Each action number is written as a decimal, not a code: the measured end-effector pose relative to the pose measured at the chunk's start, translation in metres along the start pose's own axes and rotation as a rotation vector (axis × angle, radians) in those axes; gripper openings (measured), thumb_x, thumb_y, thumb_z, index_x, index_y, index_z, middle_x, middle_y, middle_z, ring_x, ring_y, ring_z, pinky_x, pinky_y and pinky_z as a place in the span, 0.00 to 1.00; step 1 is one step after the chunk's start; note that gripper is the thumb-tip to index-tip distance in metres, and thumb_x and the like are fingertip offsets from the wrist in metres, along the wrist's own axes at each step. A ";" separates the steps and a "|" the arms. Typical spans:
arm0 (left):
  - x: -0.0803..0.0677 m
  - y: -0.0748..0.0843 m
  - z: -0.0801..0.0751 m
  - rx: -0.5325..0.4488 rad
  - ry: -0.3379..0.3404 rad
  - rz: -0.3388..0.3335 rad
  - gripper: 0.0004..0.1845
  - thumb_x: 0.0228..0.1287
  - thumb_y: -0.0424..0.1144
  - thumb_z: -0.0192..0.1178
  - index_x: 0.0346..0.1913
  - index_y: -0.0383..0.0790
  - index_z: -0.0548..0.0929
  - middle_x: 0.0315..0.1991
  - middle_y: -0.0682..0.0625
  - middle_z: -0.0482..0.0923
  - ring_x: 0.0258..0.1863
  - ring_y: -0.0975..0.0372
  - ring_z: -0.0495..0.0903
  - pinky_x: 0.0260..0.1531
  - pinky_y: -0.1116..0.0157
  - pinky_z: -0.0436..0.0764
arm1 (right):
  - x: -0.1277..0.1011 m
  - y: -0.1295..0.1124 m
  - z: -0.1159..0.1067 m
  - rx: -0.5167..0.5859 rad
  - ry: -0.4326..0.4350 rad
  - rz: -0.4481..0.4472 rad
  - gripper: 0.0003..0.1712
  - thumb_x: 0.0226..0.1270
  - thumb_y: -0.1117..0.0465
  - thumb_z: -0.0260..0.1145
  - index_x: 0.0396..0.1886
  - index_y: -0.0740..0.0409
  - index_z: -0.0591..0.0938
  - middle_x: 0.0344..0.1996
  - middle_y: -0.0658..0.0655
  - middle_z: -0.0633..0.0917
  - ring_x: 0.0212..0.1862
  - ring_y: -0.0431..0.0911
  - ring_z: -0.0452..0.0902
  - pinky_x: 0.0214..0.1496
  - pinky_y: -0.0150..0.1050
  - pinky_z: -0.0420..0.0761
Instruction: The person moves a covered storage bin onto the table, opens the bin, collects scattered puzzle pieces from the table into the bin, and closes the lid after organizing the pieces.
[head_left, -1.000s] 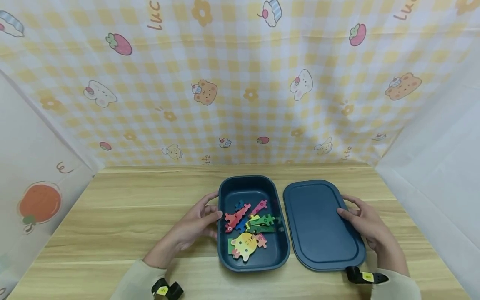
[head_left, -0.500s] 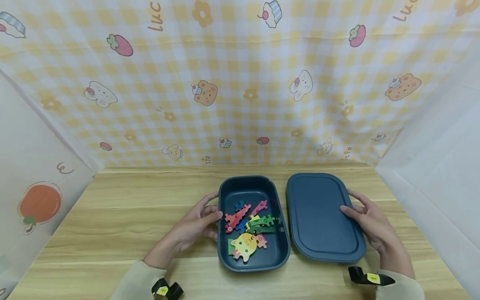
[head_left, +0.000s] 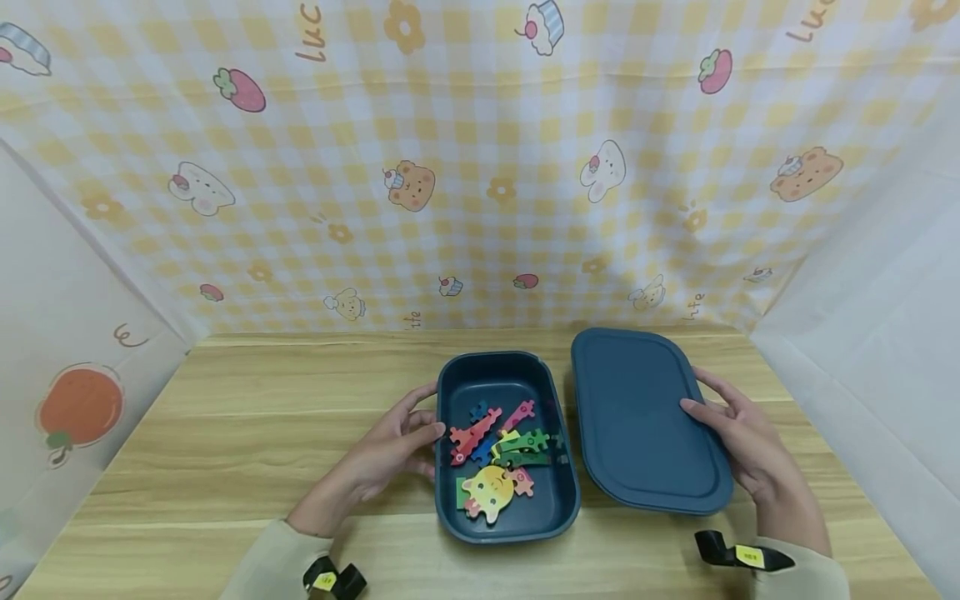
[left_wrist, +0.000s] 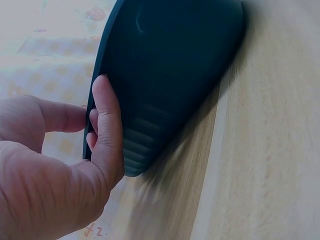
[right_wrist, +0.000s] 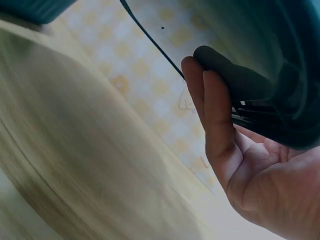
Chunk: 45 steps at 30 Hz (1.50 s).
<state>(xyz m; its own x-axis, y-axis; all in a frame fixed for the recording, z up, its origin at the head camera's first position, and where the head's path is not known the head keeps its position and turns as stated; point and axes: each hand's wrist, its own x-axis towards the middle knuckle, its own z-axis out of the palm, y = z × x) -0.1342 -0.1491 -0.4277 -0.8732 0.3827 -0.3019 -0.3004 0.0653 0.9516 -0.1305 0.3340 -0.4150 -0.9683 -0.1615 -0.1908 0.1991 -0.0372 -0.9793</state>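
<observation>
On the wooden table [head_left: 225,417], the left hand [head_left: 382,454] grips the left wall of the dark blue box [head_left: 558,508], thumb over the rim and fingers curled against the outside. The box's long axis runs from the person toward the backdrop; coloured puzzle pieces [head_left: 498,450] lie inside. Just right of it, the right hand [head_left: 738,442] pinches the right edge of the matching lid [head_left: 637,417], which is tilted, near end low, long axis pointing away.
</observation>
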 end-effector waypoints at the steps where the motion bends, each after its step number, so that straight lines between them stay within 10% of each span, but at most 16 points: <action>1: 0.000 0.000 0.000 0.001 0.000 -0.001 0.39 0.81 0.39 0.58 0.85 0.51 0.51 0.66 0.34 0.76 0.50 0.55 0.83 0.39 0.63 0.90 | 0.000 0.000 0.002 0.003 -0.008 0.001 0.46 0.84 0.61 0.58 0.89 0.48 0.43 0.48 0.43 0.93 0.46 0.45 0.93 0.45 0.42 0.92; 25: 0.000 -0.002 0.001 -0.011 0.005 0.010 0.39 0.80 0.37 0.57 0.85 0.50 0.51 0.63 0.34 0.77 0.47 0.56 0.82 0.37 0.65 0.89 | 0.021 -0.002 0.051 0.015 -0.243 0.000 0.43 0.86 0.62 0.55 0.87 0.54 0.42 0.52 0.50 0.92 0.46 0.48 0.93 0.47 0.45 0.92; 45: 0.001 -0.002 0.003 -0.041 0.000 0.017 0.39 0.79 0.37 0.56 0.86 0.49 0.50 0.58 0.37 0.79 0.45 0.57 0.80 0.38 0.63 0.88 | 0.030 -0.004 0.097 -0.063 -0.254 -0.003 0.47 0.81 0.61 0.63 0.87 0.52 0.46 0.53 0.49 0.90 0.43 0.47 0.93 0.46 0.45 0.92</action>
<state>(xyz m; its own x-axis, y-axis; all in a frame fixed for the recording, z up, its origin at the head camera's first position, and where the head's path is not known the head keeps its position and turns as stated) -0.1333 -0.1463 -0.4302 -0.8782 0.3838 -0.2853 -0.3007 0.0208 0.9535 -0.1457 0.2337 -0.4103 -0.8982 -0.4041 -0.1729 0.1794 0.0221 -0.9835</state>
